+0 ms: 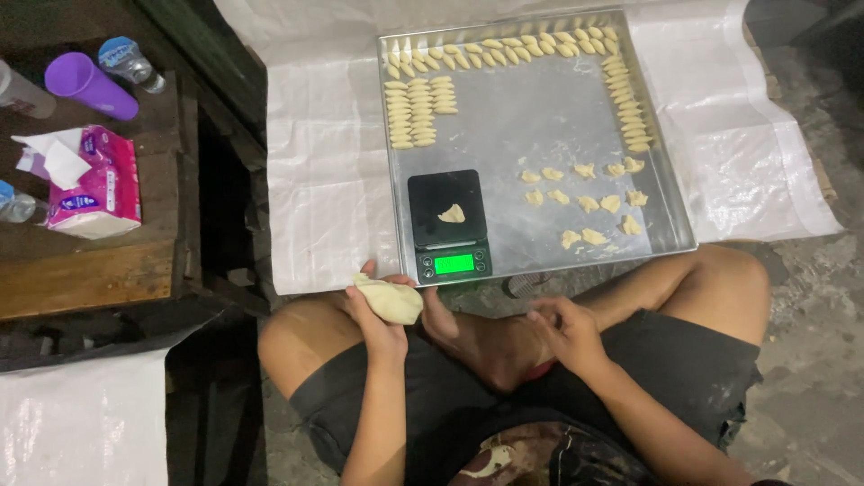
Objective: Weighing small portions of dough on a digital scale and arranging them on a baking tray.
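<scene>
My left hand (373, 315) holds a pale lump of dough (390, 299) just in front of a small black digital scale (447, 225). A small torn piece of dough (452, 214) lies on the scale's platform. My right hand (565, 328) rests over my crossed legs with fingers curled; whether it holds anything I cannot tell. The scale stands in the near left corner of a large metal tray (540, 117). Rows of shaped dough pieces (418, 110) line the tray's far and side edges. Several loose torn bits (585, 200) lie at its right.
The tray sits on a white plastic sheet (319, 153) spread on the floor. At the left, a dark wooden table (90, 261) carries a pink tissue pack (94, 184), a purple cup (90, 85) and a plastic bottle (130, 63).
</scene>
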